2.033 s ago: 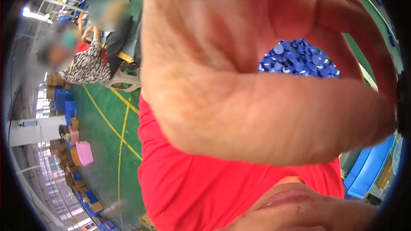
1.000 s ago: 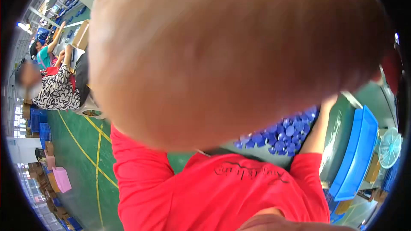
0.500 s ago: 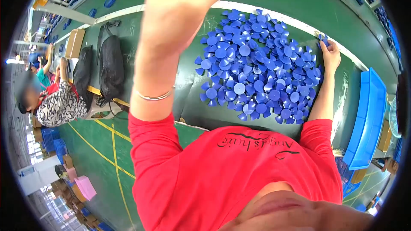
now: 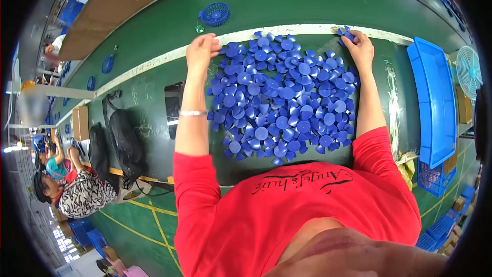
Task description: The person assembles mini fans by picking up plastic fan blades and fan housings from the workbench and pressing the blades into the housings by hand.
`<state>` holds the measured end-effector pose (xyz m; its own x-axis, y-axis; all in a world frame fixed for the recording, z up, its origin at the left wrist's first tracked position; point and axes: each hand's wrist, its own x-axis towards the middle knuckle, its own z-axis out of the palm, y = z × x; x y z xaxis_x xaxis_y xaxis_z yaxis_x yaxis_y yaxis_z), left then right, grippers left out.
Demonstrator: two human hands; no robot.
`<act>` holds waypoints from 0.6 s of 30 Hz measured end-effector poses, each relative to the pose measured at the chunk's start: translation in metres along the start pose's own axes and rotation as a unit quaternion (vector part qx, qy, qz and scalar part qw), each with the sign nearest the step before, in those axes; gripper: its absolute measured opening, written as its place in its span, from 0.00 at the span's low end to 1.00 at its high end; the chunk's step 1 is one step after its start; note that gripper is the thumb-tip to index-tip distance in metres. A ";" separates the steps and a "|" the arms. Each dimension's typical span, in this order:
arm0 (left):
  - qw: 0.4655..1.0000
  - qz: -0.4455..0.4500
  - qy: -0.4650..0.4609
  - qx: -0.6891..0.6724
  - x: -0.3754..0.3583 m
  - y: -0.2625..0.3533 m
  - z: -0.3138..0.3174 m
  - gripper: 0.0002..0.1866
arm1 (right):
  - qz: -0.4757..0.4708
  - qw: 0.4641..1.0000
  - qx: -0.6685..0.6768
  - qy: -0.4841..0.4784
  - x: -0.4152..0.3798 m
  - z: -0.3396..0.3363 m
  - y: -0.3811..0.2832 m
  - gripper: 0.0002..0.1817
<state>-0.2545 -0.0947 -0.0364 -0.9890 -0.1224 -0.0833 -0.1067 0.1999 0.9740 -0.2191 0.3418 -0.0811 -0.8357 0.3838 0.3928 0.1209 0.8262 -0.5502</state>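
Observation:
Many blue fan blades (image 4: 261, 133) lie heaped on the dark green tabletop (image 4: 154, 123) in front of me. My right hand (image 4: 362, 49) is at the far right corner of the heap, its fingers pinching a blue fan blade (image 4: 346, 33) by the white strip. At the far left edge of the heap, my left hand (image 4: 202, 51) is raised with nothing visible in it, its fingers loosely apart and pointing right. Just beyond that hand, a round blue fan cage (image 4: 215, 14) with a small green circuit board (image 4: 199, 29) lies on the green belt.
A long blue tray (image 4: 435, 102) stands at the right, beside a light-blue fan (image 4: 468, 72). A dark phone-like slab (image 4: 174, 105) and black bags (image 4: 125, 141) lie to the left. Another person in a patterned top (image 4: 87, 193) sits farther left. A white strip (image 4: 302, 28) borders the belt.
My left hand has come down from high in front of the camera to the heap's far left edge. The view has shifted; my right hand still pinches a fan blade.

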 end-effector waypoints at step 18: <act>0.926 0.088 0.172 0.325 0.052 0.042 0.054 0.16 | -0.097 0.971 0.218 0.020 -0.008 -0.035 -0.076 0.18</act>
<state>-0.3163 -0.0408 -0.0115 -0.9179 -0.3113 0.2461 -0.0961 0.7760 0.6233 -0.2031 0.2905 -0.0170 -0.7972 0.2609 0.5444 -0.2831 0.6349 -0.7189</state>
